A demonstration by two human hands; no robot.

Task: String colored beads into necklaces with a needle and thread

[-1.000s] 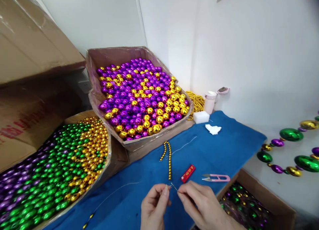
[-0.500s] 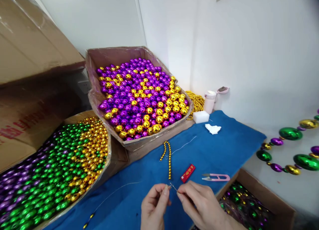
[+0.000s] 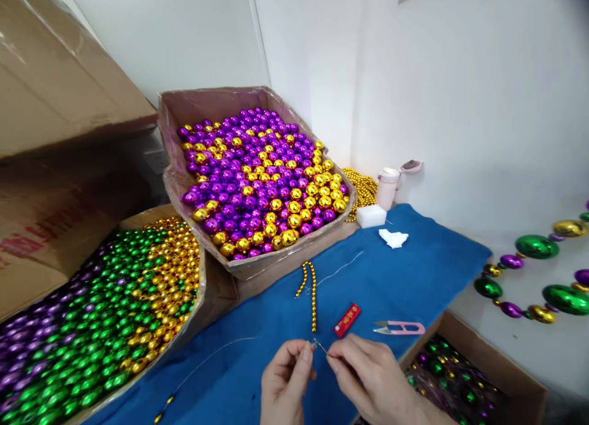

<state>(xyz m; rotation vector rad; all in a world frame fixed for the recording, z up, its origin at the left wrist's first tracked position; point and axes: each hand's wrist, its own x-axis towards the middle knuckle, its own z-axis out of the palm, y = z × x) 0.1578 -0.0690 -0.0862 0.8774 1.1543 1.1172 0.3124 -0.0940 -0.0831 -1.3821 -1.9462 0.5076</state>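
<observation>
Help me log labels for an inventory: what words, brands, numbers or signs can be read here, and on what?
Red packet: gold characters, too small to read.
Cardboard box at left: red characters, too blurred to read.
No other text can be made out.

Matt blue cloth (image 3: 446,247) lies beneath a smooth red packet (image 3: 347,321); left of the packet, glossy gold beads (image 3: 313,302) (plastic or metal, I cannot tell); right of it, pink plastic-looking snips (image 3: 411,329); beyond it, crumpled matt paper (image 3: 393,238).
</observation>
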